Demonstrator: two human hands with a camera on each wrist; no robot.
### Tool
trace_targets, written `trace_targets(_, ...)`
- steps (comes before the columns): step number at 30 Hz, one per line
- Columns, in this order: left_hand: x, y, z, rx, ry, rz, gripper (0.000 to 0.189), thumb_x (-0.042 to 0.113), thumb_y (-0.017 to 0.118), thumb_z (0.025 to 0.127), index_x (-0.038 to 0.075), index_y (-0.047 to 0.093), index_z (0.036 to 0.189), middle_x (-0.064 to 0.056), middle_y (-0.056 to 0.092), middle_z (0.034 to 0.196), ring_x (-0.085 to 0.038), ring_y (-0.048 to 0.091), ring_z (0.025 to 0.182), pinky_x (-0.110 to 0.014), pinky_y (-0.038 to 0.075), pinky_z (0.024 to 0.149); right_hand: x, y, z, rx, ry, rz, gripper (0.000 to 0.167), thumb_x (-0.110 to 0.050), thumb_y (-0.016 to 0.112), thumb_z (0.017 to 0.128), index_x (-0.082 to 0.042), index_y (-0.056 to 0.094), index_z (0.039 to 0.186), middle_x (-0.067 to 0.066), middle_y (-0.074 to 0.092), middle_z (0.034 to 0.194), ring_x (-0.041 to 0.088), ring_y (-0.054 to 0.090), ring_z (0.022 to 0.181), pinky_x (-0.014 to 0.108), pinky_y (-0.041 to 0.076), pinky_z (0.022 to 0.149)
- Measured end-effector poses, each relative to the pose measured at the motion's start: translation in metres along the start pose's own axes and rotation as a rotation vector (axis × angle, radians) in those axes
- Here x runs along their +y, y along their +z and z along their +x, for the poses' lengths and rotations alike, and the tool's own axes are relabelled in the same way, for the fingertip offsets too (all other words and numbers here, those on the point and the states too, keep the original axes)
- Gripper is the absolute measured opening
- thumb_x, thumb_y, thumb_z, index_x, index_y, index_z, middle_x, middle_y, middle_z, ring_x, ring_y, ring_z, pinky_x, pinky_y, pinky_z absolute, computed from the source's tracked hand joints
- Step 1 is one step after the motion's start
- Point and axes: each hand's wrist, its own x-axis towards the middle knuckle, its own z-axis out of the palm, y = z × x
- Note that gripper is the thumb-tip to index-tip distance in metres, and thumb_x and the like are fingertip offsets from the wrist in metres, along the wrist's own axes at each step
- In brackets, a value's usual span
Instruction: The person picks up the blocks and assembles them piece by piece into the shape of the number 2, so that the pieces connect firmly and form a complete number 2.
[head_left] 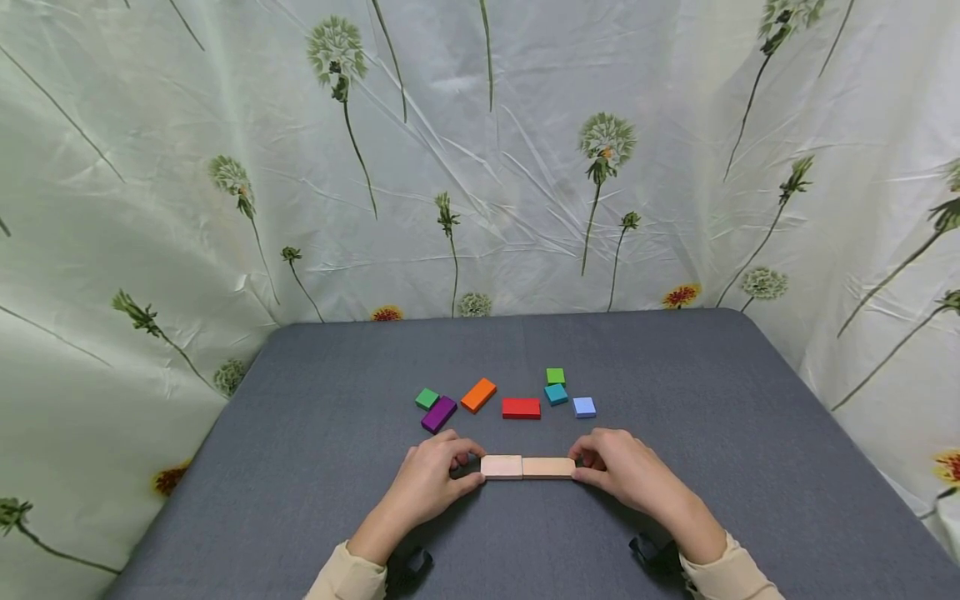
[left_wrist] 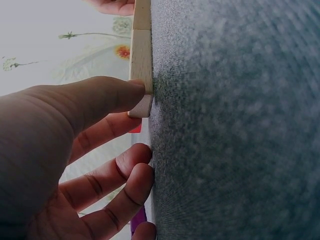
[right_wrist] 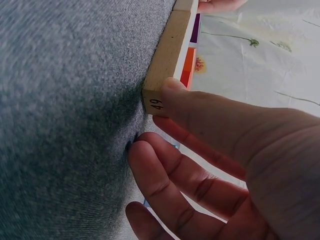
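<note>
A pale pinkish block (head_left: 501,467) and a tan block (head_left: 547,468) lie flat, ends touching.

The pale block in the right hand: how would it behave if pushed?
The pale block looks like plain wood with crisp edges, so it is probably stiff. Lying flat on the grey tabletop, it would probably slide rather than roll. Pushed leftward, it would likely shove the neighbouring block touching its end.
</note>
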Motion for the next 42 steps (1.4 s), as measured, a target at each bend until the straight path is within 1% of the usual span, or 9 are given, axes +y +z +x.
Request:
trace_targets(6,0.0004,-0.0001,0.0002,-0.001,0.000,0.002,0.021,0.029,0.090,0.087,0.028,0.081,0.106,0.010,0.060,0.086,-0.003,0.052,0.078,-0.035,0.036,0.071,0.0016,-0.0004,-0.0008,-0.001,-0.025,-0.002,0.012,-0.020,0.088,0.090,-0.019,0.078,0.097,-0.011,0.064,0.082,0.002,0.054,0.074,0.024,0.046,0.067)
trace_targets(13,0.0003,-0.0005,0.0003,-0.016,-0.004,-0.009,0.021,0.027,0.091,0.087,0.027,0.081,0.106,0.010,0.060,0.086,-0.003,0.051,0.077,-0.035,0.035,0.071,0.0013,-0.0008,-0.0008,-0.021,-0.010,0.001,0.012,-0.018,0.088,0.089,-0.019,0.079,0.097,-0.010,0.064,0.081,0.003,0.054,0.074,0.025,0.046,0.066)
trace_targets(21,-0.0017,0.0005,0.0001,0.009,0.020,-0.018,0.020,0.025,0.091,0.087,0.026,0.081,0.104,0.011,0.060,0.085,-0.002,0.051,0.077,-0.032,0.037,0.071,0.0015,-0.0004,-0.0008,-0.017,-0.011,0.011,0.012,-0.017,0.088,0.089,-0.019,0.079,0.096,-0.010,0.063,0.080,0.003,0.054,0.073,0.025,0.046,0.066)
trace_targets(27,-0.0020,0.0006,0.0000,-0.005,0.018,-0.024,0.020,0.025,0.091,0.087,0.026,0.081,0.105,0.011,0.060,0.086,-0.002,0.051,0.077,-0.031,0.037,0.071,0.0026,-0.0005,-0.0009,-0.020,-0.028,0.020,0.013,-0.018,0.089,0.088,-0.019,0.079,0.096,-0.010,0.064,0.081,0.002,0.055,0.073,0.025,0.047,0.066)
trace_targets(32,-0.0032,0.0007,-0.0011,-0.004,0.019,-0.036,0.020,0.025,0.091,0.086,0.026,0.081,0.104,0.011,0.060,0.086,-0.001,0.052,0.077,-0.031,0.037,0.071,0.0019,-0.0008,-0.0001,-0.033,-0.016,0.027,0.013,-0.019,0.089,0.089,-0.019,0.079,0.096,-0.010,0.065,0.082,0.002,0.055,0.074,0.025,0.048,0.067)
trace_targets(42,-0.0065,0.0012,-0.0017,-0.008,0.023,-0.061,0.021,0.025,0.091,0.087,0.025,0.081,0.106,0.012,0.059,0.087,-0.001,0.051,0.078,-0.030,0.039,0.072,0.0057,-0.0014,-0.0014,-0.034,-0.066,0.057,0.012,-0.019,0.088,0.089,-0.019,0.078,0.095,-0.011,0.063,0.081,0.001,0.053,0.073,0.023,0.046,0.066)
